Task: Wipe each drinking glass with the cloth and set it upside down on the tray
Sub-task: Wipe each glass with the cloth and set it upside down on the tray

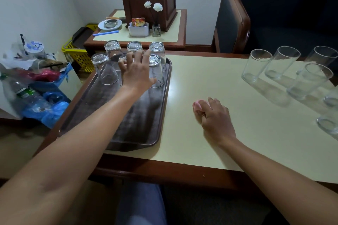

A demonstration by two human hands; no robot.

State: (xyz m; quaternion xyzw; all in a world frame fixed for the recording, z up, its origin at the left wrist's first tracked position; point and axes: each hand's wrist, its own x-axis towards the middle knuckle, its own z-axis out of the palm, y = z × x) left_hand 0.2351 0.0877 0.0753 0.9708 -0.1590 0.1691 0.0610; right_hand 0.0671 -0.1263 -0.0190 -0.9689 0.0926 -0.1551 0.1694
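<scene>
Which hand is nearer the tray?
Left. The left hand is over the tray, at its upturned glasses; the right hand, gripping the pink cloth, rests on the table beside it.

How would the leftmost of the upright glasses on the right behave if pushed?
The glass is tall, its base narrower than its rim, so a high push would probably tip it. Smooth and round, it might then roll on the table. It looks breakable.

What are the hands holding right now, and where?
Right hand grips the pink cloth, bunched in its fist. Left hand holds nothing: fingers spread over an inverted glass on the tray.
</scene>
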